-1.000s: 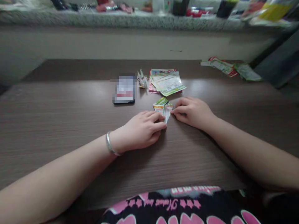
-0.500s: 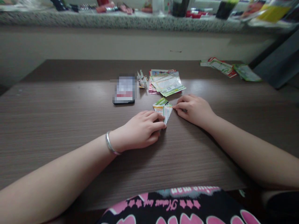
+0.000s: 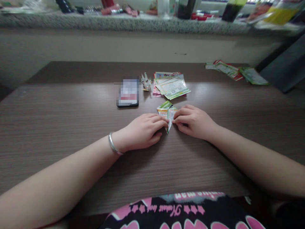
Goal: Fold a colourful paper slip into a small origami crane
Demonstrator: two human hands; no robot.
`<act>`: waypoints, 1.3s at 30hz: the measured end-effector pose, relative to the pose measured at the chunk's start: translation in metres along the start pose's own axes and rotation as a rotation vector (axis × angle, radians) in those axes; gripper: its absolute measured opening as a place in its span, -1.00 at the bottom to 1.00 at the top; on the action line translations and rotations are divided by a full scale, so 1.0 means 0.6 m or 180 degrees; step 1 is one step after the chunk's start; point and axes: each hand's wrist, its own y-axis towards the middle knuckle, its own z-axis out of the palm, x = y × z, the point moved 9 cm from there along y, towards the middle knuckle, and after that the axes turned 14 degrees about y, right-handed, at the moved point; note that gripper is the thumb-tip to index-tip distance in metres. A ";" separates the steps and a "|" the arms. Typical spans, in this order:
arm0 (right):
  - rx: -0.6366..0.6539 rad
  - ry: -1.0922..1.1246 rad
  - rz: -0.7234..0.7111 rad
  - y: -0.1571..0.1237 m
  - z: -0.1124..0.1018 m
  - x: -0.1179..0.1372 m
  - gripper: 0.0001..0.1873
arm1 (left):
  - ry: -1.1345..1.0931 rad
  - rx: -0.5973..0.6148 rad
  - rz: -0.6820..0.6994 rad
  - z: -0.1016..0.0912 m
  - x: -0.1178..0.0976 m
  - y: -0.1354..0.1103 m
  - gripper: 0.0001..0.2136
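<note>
A small piece of folded printed paper (image 3: 170,115) lies on the table, shaped like a kite with its point toward me and a green flap at the top. My left hand (image 3: 149,129), a silver bangle on its wrist, grips the paper's left side, fingers curled and tips pressing it down. From the right, my right hand (image 3: 194,121) has its bent fingertips on the paper's right edge, thumb tucked below. Both hands hide parts of the paper's sides.
Beyond the paper lies a pile of printed leaflets (image 3: 173,87). Beside it sit a small folded paper piece (image 3: 146,83) and a phone (image 3: 128,92) with a blurred screen. More leaflets (image 3: 228,69) lie far right. A stone windowsill (image 3: 133,24) holds cups and assorted items.
My right hand has slid toward me along the paper's right edge, closer to my left hand. The left fingers have shifted up slightly, uncovering the paper's lower point.
</note>
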 end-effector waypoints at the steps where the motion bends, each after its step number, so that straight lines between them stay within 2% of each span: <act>1: 0.0002 0.0023 -0.0028 0.001 0.000 0.004 -0.79 | 0.0009 -0.0011 -0.0002 -0.001 0.000 0.000 -0.72; 15: 0.0324 0.0376 -0.0599 0.007 0.012 0.051 -0.79 | 0.0068 -0.0037 -0.0009 -0.008 0.000 0.003 -0.74; 24: 0.0426 0.0347 -0.0543 0.007 0.014 0.051 -0.78 | 0.0042 -0.0026 0.0083 -0.006 -0.002 0.004 -0.73; 29: 0.0345 0.0275 -0.0509 0.006 0.011 0.046 -0.79 | 0.0027 -0.0111 0.0107 -0.006 0.000 0.002 -0.73; 39: 0.0043 -0.0051 -0.0018 -0.002 0.003 0.004 -0.79 | -0.0189 -0.0180 0.0244 0.000 0.009 -0.001 -0.76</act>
